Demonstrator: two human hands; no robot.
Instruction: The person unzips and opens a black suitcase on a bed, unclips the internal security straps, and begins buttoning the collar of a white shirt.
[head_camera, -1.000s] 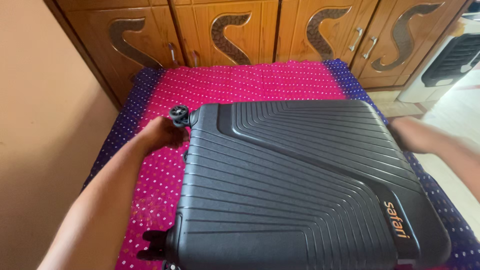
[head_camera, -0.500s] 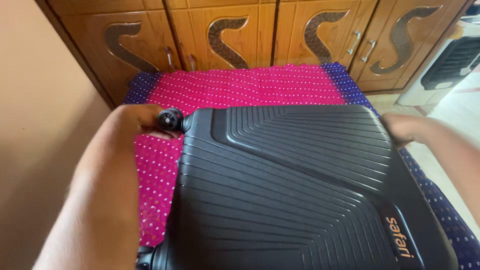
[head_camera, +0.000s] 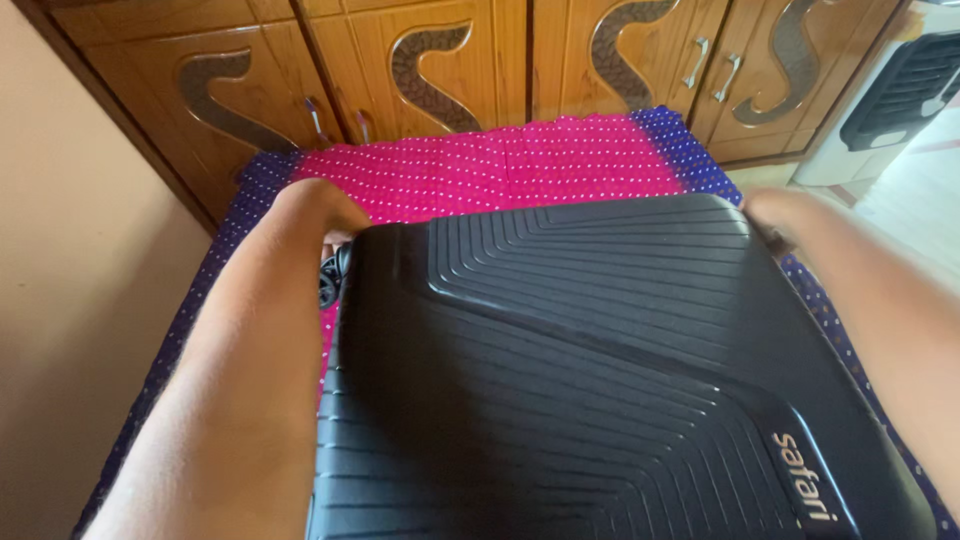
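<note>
Both hands grip the far corners of a black ribbed suitcase (head_camera: 590, 370): the left hand (head_camera: 318, 210) curls over the corner at ten o'clock, just above a wheel (head_camera: 330, 280); the right hand (head_camera: 775, 215) clasps the corner at two o'clock, its fingers hidden behind the shell. The suitcase lies flat on a bed, filling the lower frame. Beneath it spreads a pink dotted sheet (head_camera: 500, 170) with a blue border. At twelve o'clock stand wooden wardrobe doors (head_camera: 450, 50); at two o'clock, a white cooler (head_camera: 890, 100).

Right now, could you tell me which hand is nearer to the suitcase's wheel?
Left. The left hand sits just above the wheel; the right hand grips the suitcase's opposite far corner.
</note>
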